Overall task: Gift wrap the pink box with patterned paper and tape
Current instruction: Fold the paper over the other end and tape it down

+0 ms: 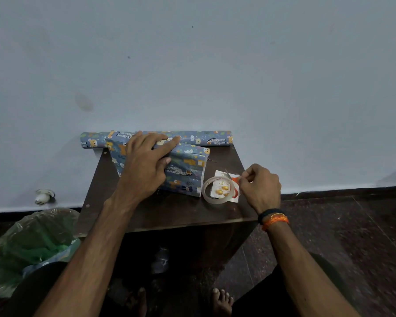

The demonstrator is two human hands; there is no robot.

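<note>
Dark brown surface (169,211) against pale blue wall (192,65), dark speckled floor (352,225). Paper-covered box (183,170) mid-surface, pressed flat under left hand (144,165), fingers straight. Right hand (260,186) pinching tape end beside tape roll (217,189). Paper roll (206,137) along wall; lined bin (30,245) at left.

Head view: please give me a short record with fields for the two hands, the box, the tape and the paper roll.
left hand: left hand presses flat on the wrapped box
right hand: right hand pinches a tape end beside the tape roll
box: covered in patterned paper, lying on the dark table
tape roll: lies flat, right of the box
paper roll: paper roll against the wall, behind the box
</note>
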